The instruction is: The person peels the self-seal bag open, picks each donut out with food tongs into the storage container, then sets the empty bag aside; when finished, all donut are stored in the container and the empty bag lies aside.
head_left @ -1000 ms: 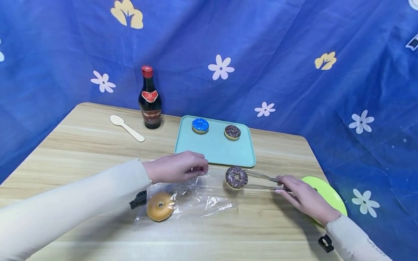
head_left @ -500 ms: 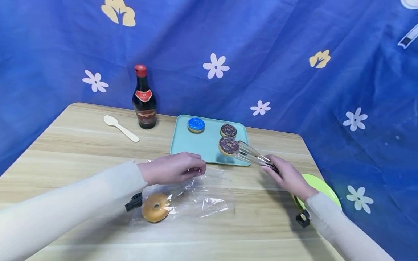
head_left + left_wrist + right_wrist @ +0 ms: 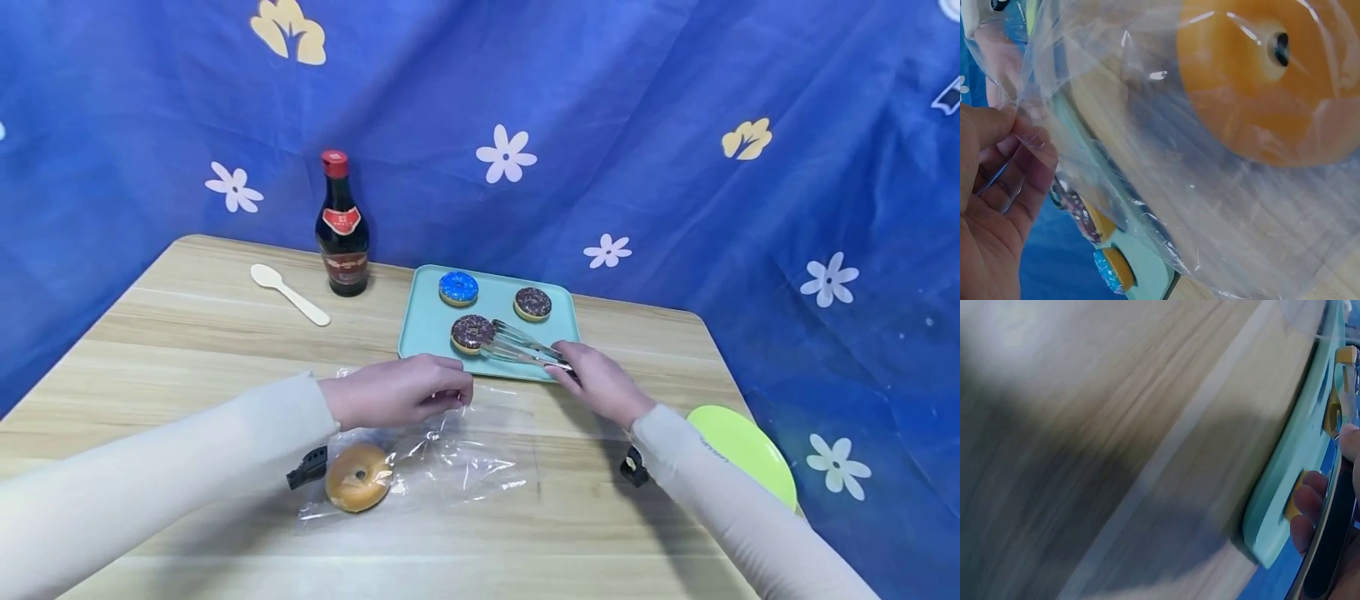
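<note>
My left hand [image 3: 408, 390] pinches the edge of a clear plastic bag [image 3: 465, 467] between thumb and fingers. Through the bag's film shows a plain golden donut [image 3: 347, 487], large in the left wrist view; the bag lies at the table's middle. My right hand [image 3: 600, 379] holds metal serving tongs [image 3: 521, 350] over the light-blue tray [image 3: 420, 333]. The tongs' ends are at the right side of a dark sprinkled donut [image 3: 471, 332] at the tray's front; whether they still grip it I cannot tell. A second dark donut [image 3: 533, 302] and a blue donut [image 3: 458, 287] sit behind it.
A dark bottle with a red cap [image 3: 344, 242] stands at the back left, beside a cream spoon [image 3: 292, 296]. A lime-green plate [image 3: 750, 454] lies at the right table edge, partly behind my right sleeve. A blue patterned cloth [image 3: 420, 125] hangs behind the table.
My right hand has carried the dark donut with the tongs from in front of the tray onto it, left of the second dark donut. The tongs' arms now look spread. My left hand stays at the bag.
</note>
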`<control>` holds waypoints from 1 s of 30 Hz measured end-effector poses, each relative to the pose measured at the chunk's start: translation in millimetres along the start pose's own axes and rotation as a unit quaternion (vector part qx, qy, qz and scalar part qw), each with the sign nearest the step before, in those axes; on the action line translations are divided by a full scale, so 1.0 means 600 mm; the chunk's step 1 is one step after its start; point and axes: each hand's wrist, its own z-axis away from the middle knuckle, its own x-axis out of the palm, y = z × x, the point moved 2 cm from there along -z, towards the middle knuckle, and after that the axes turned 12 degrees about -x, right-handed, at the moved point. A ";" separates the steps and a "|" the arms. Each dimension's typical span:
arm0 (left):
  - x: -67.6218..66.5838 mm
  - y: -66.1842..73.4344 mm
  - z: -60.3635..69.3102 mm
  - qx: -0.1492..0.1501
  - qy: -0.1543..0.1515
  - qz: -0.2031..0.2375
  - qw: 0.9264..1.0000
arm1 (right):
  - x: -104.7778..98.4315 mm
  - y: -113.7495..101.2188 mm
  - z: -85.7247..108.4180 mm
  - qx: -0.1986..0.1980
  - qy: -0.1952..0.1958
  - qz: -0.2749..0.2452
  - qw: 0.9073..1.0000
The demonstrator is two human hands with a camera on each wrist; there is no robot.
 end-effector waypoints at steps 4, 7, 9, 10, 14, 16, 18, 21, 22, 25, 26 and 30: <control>0.002 -0.002 -0.001 0.002 -0.002 0.003 1.000 | 0.012 -0.008 -0.013 0.000 -0.006 -0.002 1.000; 0.003 -0.004 -0.002 0.001 -0.003 0.004 1.000 | 0.018 -0.015 -0.021 -0.001 -0.009 -0.006 1.000; 0.004 -0.004 -0.002 0.004 -0.001 0.004 1.000 | 0.021 -0.017 -0.025 0.001 -0.014 -0.009 1.000; 0.004 -0.004 -0.002 0.005 0.000 0.003 1.000 | 0.022 -0.018 -0.026 0.004 -0.016 -0.010 1.000; 0.004 -0.007 -0.002 0.010 0.005 0.001 1.000 | 0.024 -0.019 -0.030 0.014 -0.021 -0.013 1.000; 0.006 -0.009 -0.003 0.012 0.006 0.000 1.000 | 0.024 -0.018 -0.030 0.018 -0.022 -0.019 0.999; 0.007 -0.010 -0.003 0.014 0.007 0.001 1.000 | 0.023 -0.017 -0.027 0.022 -0.021 -0.028 0.999; 0.008 -0.010 -0.004 0.012 0.006 0.003 1.000 | 0.016 -0.012 -0.020 0.026 -0.014 -0.042 0.999; 0.008 -0.010 -0.004 0.012 0.006 0.003 1.000 | 0.013 -0.010 -0.016 0.028 -0.010 -0.043 0.999; 0.007 -0.008 -0.005 0.013 0.007 0.005 1.000 | -0.002 -0.001 0.002 0.032 0.010 -0.042 0.999; 0.006 -0.007 -0.005 0.012 0.006 0.005 1.000 | -0.007 0.002 0.010 0.032 0.018 -0.039 0.999; 0.003 -0.006 -0.006 0.002 0.003 0.003 1.000 | -0.029 0.010 0.047 0.030 0.039 -0.032 0.998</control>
